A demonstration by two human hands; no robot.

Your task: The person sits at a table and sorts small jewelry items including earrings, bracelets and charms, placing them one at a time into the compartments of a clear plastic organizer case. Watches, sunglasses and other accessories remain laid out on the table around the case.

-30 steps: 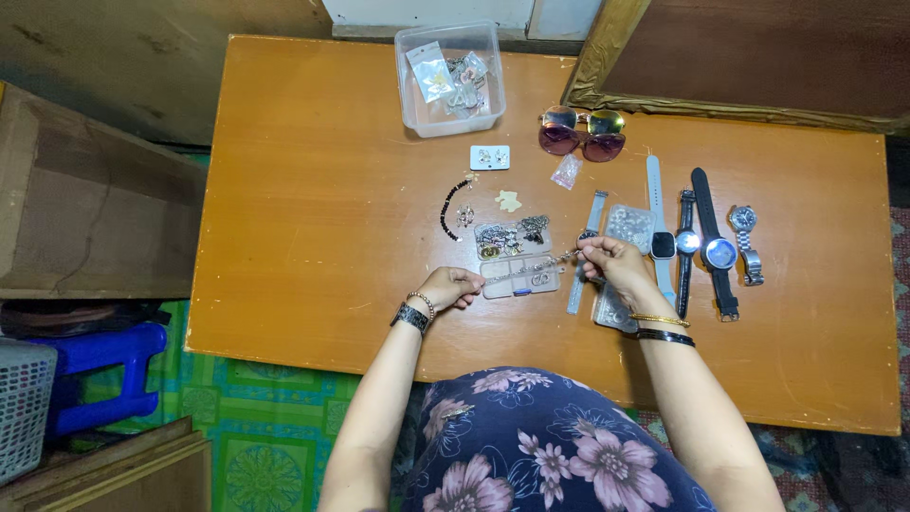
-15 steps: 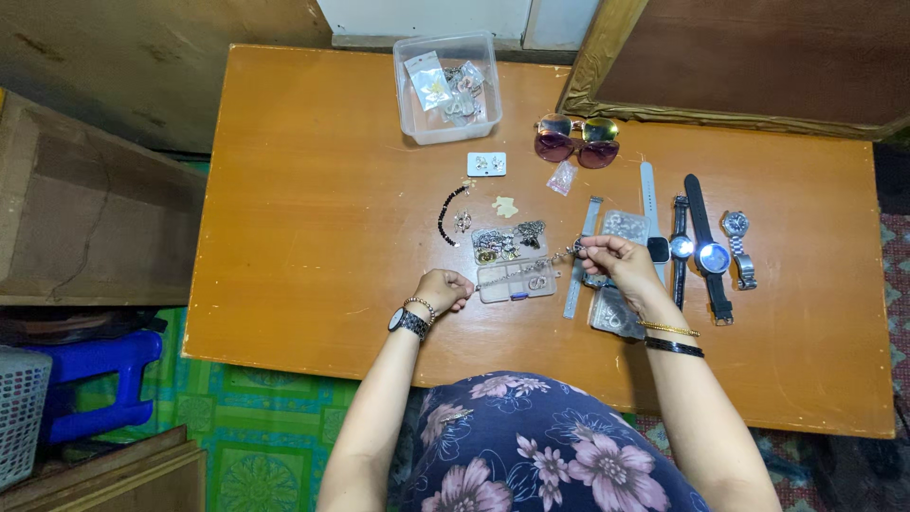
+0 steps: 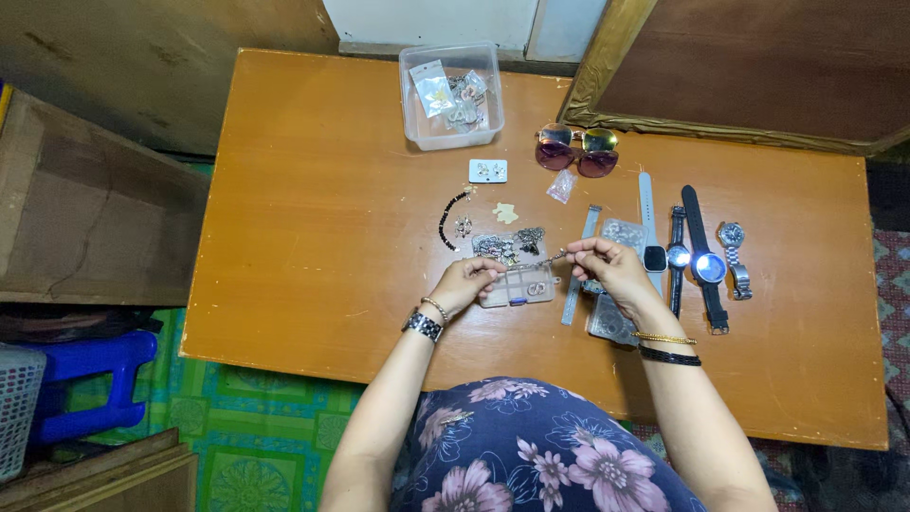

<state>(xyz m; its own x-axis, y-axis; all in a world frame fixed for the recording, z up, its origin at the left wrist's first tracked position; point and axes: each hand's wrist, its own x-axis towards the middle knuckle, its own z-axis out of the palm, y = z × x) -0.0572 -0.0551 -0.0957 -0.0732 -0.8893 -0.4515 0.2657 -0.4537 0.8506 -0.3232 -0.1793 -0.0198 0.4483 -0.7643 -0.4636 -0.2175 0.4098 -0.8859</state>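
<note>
Left hand [image 3: 466, 283] curled narrow, touching the clear compartment box [image 3: 517, 283] on the desk [image 3: 313, 190]; right hand [image 3: 607, 265] pinches a thin chain [image 3: 555, 256] just above the box. Farther: four watches [image 3: 697, 254], one pair of sunglasses [image 3: 576, 152], one clear tub [image 3: 452, 95].

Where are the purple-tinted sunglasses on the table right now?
In the head view, the purple-tinted sunglasses lie at the far edge of the orange wooden table, right of the clear plastic tub and beyond the row of wristwatches.

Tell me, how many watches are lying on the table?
4, side by side right of the right hand: white watch, dark slim one, black-strapped one, silver one. None looks hidden.
</note>
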